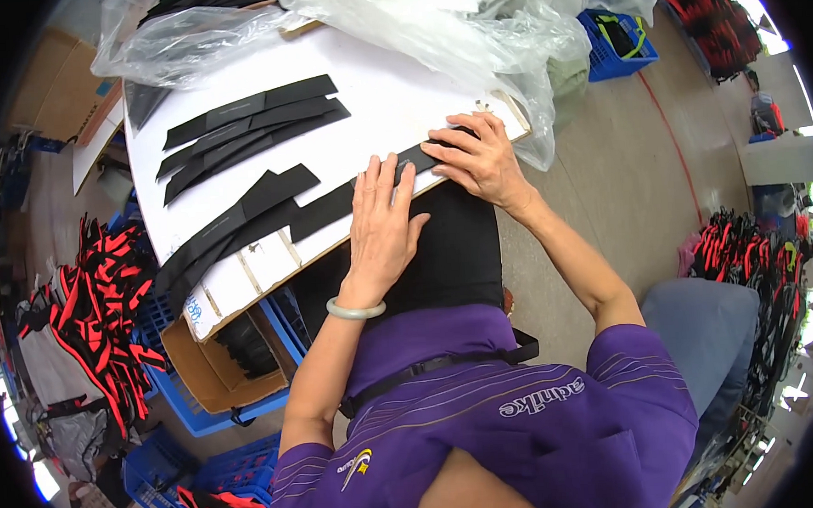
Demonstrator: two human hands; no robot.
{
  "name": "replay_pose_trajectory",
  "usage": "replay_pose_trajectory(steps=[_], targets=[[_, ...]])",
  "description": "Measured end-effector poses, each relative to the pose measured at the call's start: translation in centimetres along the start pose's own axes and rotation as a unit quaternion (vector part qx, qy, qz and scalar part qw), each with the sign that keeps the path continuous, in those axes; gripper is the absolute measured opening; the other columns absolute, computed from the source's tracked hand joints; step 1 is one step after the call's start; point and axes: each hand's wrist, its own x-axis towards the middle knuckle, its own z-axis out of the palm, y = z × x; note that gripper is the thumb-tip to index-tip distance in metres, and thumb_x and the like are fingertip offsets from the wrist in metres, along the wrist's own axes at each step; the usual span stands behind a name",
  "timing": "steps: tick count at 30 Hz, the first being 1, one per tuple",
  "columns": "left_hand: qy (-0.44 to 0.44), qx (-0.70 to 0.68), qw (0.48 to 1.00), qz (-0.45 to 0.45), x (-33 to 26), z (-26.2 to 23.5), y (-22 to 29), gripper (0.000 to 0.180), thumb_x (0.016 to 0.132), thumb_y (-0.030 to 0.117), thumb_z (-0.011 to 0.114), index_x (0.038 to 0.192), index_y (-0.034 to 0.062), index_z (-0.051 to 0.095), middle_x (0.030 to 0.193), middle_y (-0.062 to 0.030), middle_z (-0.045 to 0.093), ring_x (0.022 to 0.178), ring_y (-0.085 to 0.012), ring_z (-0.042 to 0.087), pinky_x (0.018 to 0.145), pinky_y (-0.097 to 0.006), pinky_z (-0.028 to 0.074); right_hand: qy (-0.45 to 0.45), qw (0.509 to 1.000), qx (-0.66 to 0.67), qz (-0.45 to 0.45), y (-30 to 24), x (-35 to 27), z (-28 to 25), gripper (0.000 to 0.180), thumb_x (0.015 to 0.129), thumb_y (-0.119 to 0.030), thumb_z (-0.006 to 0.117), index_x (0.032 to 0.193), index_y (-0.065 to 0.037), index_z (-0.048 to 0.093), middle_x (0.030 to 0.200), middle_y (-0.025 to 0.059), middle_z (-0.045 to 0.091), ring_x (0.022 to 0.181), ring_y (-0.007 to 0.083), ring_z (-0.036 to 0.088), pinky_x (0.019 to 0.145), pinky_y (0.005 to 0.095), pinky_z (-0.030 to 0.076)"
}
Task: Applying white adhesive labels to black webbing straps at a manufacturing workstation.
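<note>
Head view: flat black fabric strip (367,193)

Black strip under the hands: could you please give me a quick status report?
Left hand and right hand flat on black strip, pressing it onto white board. More strips stacked apart. Plastic bag crowds right hand.

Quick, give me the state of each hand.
Left hand: open, flat on the black strip.
Right hand: open, fingers spread, pressing the same strip's end.
</note>
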Motion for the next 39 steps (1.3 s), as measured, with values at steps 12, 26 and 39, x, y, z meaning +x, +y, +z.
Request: replay_pose_trajectory(steps=[12, 26, 39], targets=[[0.002, 0.125, 0.992, -0.013, 0.4, 2.1, 0.3, 0.064, 0.076, 0.009, 0.071, 0.135, 0.0103, 0.048, 0.140, -0.0188, 0.039, 0.134, -0.0375, 0.033, 0.111, -0.049, 0.025, -0.053, 0.996, 0.006, 0.075, 0.9, -3.2, -0.3, 0.058, 0.075, -0.038, 0.072, 0.131, -0.034, 0.056, 0.141, -0.0088, 0.048, 0.135, 0.0214, 0.038, 0.114, 0.0488, 0.019], [0.017, 0.237, 0.971, -0.030, 0.3, 5.3, 1.3, 0.078, 0.072, 0.013, 0.074, 0.141, 0.0083, 0.039, 0.149, -0.0197, 0.030, 0.140, -0.0419, 0.024, 0.112, -0.057, 0.017, -0.019, 0.997, -0.001, 0.074, 1.2, -3.3, 0.7, 0.057, 0.076, -0.026, 0.073, 0.129, -0.038, 0.056, 0.137, -0.0121, 0.051, 0.132, 0.0178, 0.041, 0.114, 0.0473, 0.019], [0.030, 0.241, 0.970, -0.027, 0.1, 5.7, 1.0, 0.077, 0.072, 0.013, 0.072, 0.142, 0.0113, 0.040, 0.148, -0.0196, 0.031, 0.139, -0.0419, 0.025, 0.112, -0.058, 0.017, -0.025, 0.997, -0.006, 0.074, 1.1, -3.3, 0.8, 0.052, 0.078, -0.021, 0.071, 0.126, -0.036, 0.059, 0.136, -0.0103, 0.052, 0.131, 0.0198, 0.042, 0.113, 0.0487, 0.020]])
